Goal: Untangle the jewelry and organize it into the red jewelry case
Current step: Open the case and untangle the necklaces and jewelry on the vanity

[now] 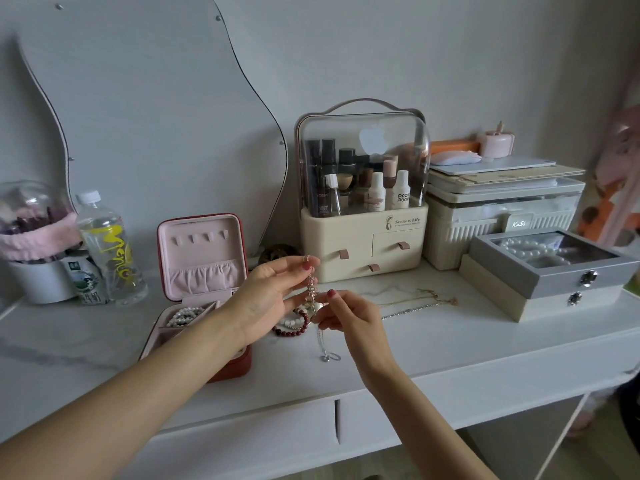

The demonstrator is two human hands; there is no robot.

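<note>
The red jewelry case (239, 365) stands open on the white desk, its pink lid upright, with a pearl bracelet (185, 315) in a compartment. My left hand (273, 292) pinches the top of a thin silver chain (311, 289) that hangs down to the desk, ending near a small pendant (327, 357). My right hand (346, 315) pinches the same chain lower down. A dark red bead bracelet (294, 327) and a white bead bracelet lie behind my hands. Thin gold and silver chains (415, 301) lie on the desk to the right.
A cream cosmetics organizer (360, 237) stands behind my hands. Grey and cream jewelry boxes (550, 271) sit at the right, before a ribbed storage box. Two bottles (110, 244) and a domed pot stand at the left. A wavy mirror leans on the wall.
</note>
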